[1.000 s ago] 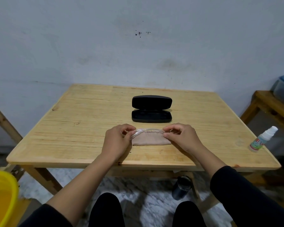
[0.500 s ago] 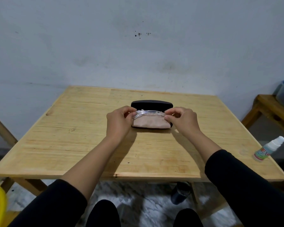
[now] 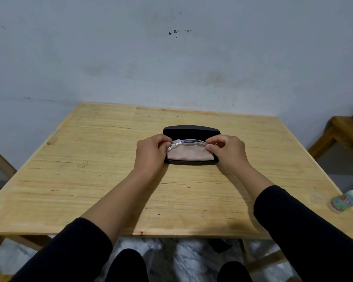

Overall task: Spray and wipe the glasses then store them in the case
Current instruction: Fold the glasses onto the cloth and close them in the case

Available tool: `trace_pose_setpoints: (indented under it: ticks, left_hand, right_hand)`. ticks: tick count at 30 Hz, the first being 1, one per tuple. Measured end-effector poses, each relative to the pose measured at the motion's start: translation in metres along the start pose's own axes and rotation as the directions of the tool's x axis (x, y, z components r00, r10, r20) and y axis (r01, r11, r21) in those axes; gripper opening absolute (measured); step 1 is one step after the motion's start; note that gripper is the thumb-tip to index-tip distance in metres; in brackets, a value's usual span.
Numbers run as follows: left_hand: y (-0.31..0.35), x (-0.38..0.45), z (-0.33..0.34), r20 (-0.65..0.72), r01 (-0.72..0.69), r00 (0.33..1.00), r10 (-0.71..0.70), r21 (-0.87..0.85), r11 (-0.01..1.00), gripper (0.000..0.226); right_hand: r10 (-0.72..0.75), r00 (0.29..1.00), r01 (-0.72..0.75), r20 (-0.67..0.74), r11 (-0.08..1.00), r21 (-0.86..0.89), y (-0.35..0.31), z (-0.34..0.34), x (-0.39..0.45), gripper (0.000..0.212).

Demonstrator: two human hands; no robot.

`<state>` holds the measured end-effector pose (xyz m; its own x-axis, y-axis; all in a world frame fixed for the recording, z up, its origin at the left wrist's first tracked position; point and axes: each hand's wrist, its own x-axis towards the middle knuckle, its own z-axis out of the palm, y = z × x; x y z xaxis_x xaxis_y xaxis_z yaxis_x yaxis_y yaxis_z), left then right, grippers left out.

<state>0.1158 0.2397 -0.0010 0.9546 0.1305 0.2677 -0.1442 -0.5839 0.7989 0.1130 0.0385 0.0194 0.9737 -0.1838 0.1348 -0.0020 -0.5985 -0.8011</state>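
The open black case [image 3: 191,130] lies in the middle of the wooden table [image 3: 90,180], its lid standing up at the back. Clear-framed glasses [image 3: 186,143] wrapped in a beige cloth [image 3: 190,154] sit low in the case's bottom half. My left hand [image 3: 150,154] pinches the left end of the glasses and my right hand [image 3: 227,152] pinches the right end. The case's inside is mostly hidden by the cloth and my hands.
A small spray bottle [image 3: 346,201] lies at the table's right edge, partly cut off by the frame. A wooden stool [image 3: 342,131] stands to the right. The grey wall is just behind the table.
Both hands carried the cloth-wrapped glasses from the table's front to the case and lowered them into its bottom half. The view has shifted forward.
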Motion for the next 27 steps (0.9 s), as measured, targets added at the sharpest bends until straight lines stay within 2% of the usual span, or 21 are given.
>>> trace_pose_setpoints:
  ticks: [8,12,14,16,18,20,23,27]
  left_hand:
    - [0.0,0.004,-0.001,0.045,-0.054,0.998,0.053,0.022,0.998,0.014]
    - [0.001,0.004,-0.003,0.068,-0.038,0.997,0.037,0.027,0.999,0.013]
    - [0.001,-0.001,-0.006,0.048,-0.027,0.999,0.026,0.019,0.999,0.012]
    - [0.001,-0.008,-0.009,-0.026,-0.014,1.0,0.014,0.002,1.0,0.015]
    - [-0.001,-0.016,-0.012,-0.068,0.029,0.997,-0.03,-0.016,0.999,0.03]
    - [-0.004,-0.02,-0.013,-0.021,0.099,0.995,-0.099,-0.007,0.995,0.055]
    - [-0.006,-0.021,-0.016,0.108,0.144,0.984,-0.141,-0.022,0.989,0.082]
    - [-0.006,-0.022,-0.018,0.177,0.141,0.976,-0.126,-0.074,0.987,0.084]
  right_hand:
    - [-0.022,0.999,0.024,0.035,0.998,-0.058,-0.002,-0.004,0.003,0.012]
    - [-0.039,0.999,0.041,0.028,0.995,-0.094,0.0,-0.004,0.003,0.014]
    - [-0.05,0.998,0.052,0.025,0.995,-0.088,0.001,-0.004,0.001,0.014]
    - [-0.034,0.999,0.032,-0.037,0.999,-0.031,0.002,-0.005,-0.002,0.01]
    - [0.024,0.988,-0.014,-0.15,0.998,0.067,0.005,-0.007,-0.005,0.012]
    - [0.09,0.975,-0.058,-0.204,0.986,0.155,0.007,-0.01,-0.003,0.017]
    - [0.184,0.976,-0.15,-0.113,0.954,0.259,0.009,-0.014,0.006,0.028]
    - [0.225,0.974,-0.218,0.024,0.903,0.369,0.007,-0.015,0.013,0.036]
